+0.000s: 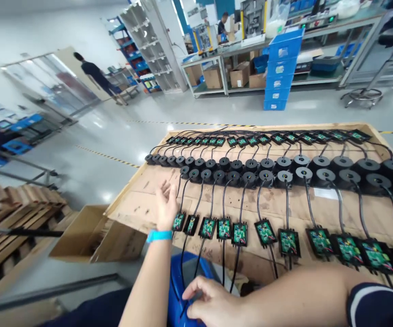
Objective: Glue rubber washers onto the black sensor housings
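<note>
Cables, thin and black, trail from green circuit boards over the near edge of the wooden tray. Your right hand curls at one; I can't tell whether it pinches. Your left hand is spread, holding nothing. Black cylinders fill the tray's middle; an open carton stands beside.
</note>
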Available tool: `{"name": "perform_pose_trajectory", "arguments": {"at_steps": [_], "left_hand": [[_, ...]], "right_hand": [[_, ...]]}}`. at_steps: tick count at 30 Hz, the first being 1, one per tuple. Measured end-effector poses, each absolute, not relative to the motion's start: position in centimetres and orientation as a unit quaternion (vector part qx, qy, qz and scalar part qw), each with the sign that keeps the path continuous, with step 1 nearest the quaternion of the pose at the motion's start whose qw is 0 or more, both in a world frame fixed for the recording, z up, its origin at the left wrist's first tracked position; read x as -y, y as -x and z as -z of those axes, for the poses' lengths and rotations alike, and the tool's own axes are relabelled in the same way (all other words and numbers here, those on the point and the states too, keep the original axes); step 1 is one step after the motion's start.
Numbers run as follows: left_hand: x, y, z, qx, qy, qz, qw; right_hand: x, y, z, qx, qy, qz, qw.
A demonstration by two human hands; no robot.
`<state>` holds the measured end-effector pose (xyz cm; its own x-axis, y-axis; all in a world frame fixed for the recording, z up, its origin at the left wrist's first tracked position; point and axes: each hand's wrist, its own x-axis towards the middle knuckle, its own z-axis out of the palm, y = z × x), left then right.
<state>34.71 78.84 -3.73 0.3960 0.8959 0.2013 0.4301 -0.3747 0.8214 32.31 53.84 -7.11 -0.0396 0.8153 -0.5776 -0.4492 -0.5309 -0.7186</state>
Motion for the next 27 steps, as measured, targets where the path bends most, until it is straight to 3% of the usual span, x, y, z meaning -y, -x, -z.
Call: {"name": "perform_pose_trajectory", "arguments": {"at_steps": [9,16,20,27], "left_hand": [[-44.4,-15.5,0.5,-0.503,-0.756,-0.334,0.253],[-22.4,-6.9,-2.7,-0.702,-0.62,-0.322,0.138],[-10.9,-4.7,-2.4,-0.812,-0.477,-0.333,0.044],[3.5,-5.2,-0.4,-0.902,-0.287,-0.317,-0.064]], "right_hand": [[-39.9,-23.8,7.2,0.273,0.433,-0.788,0.343],[-28.6,-19.1,5.6,0.416,0.341,-0.819,0.201],[-24.7,-15.5,4.6,0.531,0.265,-0.79,0.151],[-22.2,-9.1,3.7,0.732,0.124,-0.652,0.152]]}}
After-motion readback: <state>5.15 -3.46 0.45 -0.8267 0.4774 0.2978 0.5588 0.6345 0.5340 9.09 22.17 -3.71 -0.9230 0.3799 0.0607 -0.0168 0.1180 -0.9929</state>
